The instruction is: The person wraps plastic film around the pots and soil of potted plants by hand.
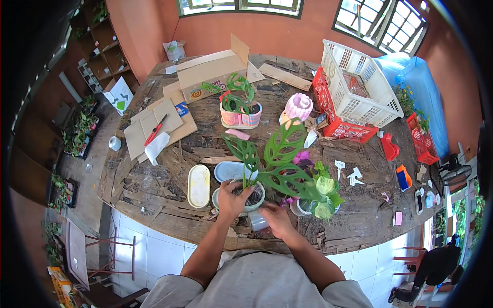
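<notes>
A leafy plant with large holed leaves [285,177] stands in a round pale pot [255,206] filled with dark soil. My left hand [232,201] reaches over the pot, its thumb and fingertips closed around the stem base at the soil. Low against the pot's right side, my right hand [277,219] curls around a small greyish cup [258,220]; its lower fingers are partly hidden. Right of that hand is a potted plant with pale green leaves [324,197]. Purple flowers [304,158] show behind the holed leaves.
An oval cream tray [199,186] and a blue tray [226,170] lie near the pot. Farther back are a pink planter [241,119], a cardboard box [211,74] and red-handled scissors [155,130]. Crates [354,87] stand at right; white plant tags [355,176] lie nearer.
</notes>
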Action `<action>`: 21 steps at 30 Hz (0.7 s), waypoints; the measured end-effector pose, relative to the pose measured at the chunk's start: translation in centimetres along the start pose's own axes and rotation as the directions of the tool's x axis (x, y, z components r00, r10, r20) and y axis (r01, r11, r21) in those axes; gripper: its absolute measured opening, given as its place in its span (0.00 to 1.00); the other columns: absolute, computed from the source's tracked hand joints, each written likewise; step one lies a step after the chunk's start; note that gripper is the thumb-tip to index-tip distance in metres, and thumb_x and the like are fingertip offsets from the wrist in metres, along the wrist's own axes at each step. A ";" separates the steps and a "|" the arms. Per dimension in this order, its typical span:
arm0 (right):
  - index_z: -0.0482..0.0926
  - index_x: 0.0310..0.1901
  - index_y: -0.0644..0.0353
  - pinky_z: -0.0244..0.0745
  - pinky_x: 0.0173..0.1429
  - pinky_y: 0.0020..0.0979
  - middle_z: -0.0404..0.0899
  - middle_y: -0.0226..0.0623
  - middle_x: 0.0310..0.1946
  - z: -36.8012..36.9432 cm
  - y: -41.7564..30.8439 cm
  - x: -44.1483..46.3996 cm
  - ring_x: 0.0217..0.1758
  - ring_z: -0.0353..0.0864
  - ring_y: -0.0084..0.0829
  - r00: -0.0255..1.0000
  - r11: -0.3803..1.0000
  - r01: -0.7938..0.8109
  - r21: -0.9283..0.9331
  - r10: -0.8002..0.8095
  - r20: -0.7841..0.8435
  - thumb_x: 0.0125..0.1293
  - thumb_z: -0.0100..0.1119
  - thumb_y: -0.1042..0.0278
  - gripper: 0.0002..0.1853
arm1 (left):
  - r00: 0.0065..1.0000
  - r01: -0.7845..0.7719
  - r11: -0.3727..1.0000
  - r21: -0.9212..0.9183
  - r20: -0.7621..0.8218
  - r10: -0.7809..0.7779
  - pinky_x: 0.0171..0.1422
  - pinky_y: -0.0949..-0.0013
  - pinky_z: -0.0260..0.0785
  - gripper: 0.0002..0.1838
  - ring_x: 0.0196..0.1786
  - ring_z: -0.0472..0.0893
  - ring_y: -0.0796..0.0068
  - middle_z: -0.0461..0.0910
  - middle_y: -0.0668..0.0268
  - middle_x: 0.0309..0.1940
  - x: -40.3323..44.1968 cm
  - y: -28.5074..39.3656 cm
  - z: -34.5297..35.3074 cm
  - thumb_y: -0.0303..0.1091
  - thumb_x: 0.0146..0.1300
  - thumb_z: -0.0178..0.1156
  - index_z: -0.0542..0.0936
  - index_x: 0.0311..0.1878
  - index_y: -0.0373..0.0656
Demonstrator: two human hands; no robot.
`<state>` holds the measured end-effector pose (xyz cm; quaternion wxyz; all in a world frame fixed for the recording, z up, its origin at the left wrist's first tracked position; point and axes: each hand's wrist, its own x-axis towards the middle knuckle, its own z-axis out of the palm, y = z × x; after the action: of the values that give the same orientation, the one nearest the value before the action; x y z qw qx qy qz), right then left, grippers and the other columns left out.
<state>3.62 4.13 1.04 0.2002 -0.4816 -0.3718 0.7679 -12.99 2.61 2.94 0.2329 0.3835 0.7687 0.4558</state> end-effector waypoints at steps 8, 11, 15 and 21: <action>0.72 0.56 0.66 0.76 0.32 0.28 0.80 0.34 0.36 -0.9 -0.1 2.2 0.34 0.77 0.21 0.996 0.996 0.075 0.056 -0.077 0.045 0.60 0.57 0.70 0.22 | 0.798 -0.290 0.903 -0.316 0.441 0.410 0.65 0.61 0.59 0.55 0.59 0.69 0.59 0.68 0.52 0.54 1.6 -4.6 -3.1 0.35 0.23 0.79 0.60 0.61 0.39; 0.72 0.55 0.67 0.76 0.32 0.28 0.80 0.35 0.36 -0.3 -1.5 1.6 0.33 0.78 0.21 0.997 0.996 0.028 0.086 -0.034 0.064 0.61 0.57 0.69 0.21 | 0.883 -0.111 0.858 -0.501 0.348 0.317 0.61 0.64 0.62 0.52 0.54 0.72 0.66 0.71 0.58 0.50 1.2 -6.2 -1.0 0.35 0.25 0.79 0.60 0.57 0.38; 0.72 0.55 0.68 0.76 0.33 0.26 0.79 0.35 0.37 -1.3 -0.7 2.2 0.34 0.78 0.21 0.980 0.987 0.158 0.042 -0.162 0.117 0.61 0.58 0.67 0.21 | 0.918 -0.242 0.844 -0.478 0.168 0.359 0.57 0.66 0.66 0.46 0.49 0.73 0.71 0.72 0.59 0.45 0.9 -5.4 -0.3 0.35 0.27 0.79 0.61 0.51 0.40; 0.73 0.51 0.63 0.74 0.45 0.26 0.78 0.32 0.41 0.9 -5.1 -3.1 0.42 0.76 0.21 0.888 0.931 0.353 -0.096 -0.301 0.348 0.55 0.66 0.73 0.21 | 0.944 -0.282 0.664 -0.693 -0.075 0.322 0.55 0.67 0.65 0.47 0.47 0.71 0.71 0.67 0.62 0.44 1.4 -0.9 -2.8 0.34 0.26 0.79 0.59 0.51 0.41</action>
<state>3.99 4.98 7.03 0.2241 -0.2920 -0.5349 0.7605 -16.17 2.00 3.50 0.3014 0.4020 0.4602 0.7320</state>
